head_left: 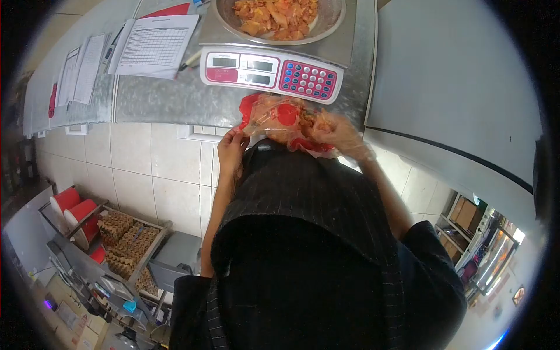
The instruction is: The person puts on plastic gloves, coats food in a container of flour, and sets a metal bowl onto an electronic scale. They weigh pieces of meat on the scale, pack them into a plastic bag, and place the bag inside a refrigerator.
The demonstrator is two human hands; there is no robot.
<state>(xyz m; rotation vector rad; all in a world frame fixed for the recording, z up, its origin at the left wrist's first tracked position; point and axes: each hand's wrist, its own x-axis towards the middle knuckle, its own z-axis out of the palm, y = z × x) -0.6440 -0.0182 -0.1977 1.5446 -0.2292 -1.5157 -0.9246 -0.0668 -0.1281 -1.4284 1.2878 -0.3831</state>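
Note:
A clear plastic bag (271, 119) with red printing lies at the front edge of the metal table, with orange-brown food pieces inside. My left hand (233, 146) pinches the bag's left edge. My right hand (338, 133), in a clear plastic glove, is closed at the bag's right side; its fingers are partly blurred, and what they hold is hard to make out. Just beyond the bag stands a white and pink scale (272, 73) with a keypad and displays. On the scale's plate sits a metal bowl (338, 23) of orange raw-looking meat pieces (280, 17).
Printed sheets (156, 45), a pen (191, 60) and more papers (87, 67) lie on the metal table (169, 96) at left. A large pale appliance or cabinet (455, 76) borders the right side. Egg trays (128, 245) sit on a rack at lower left.

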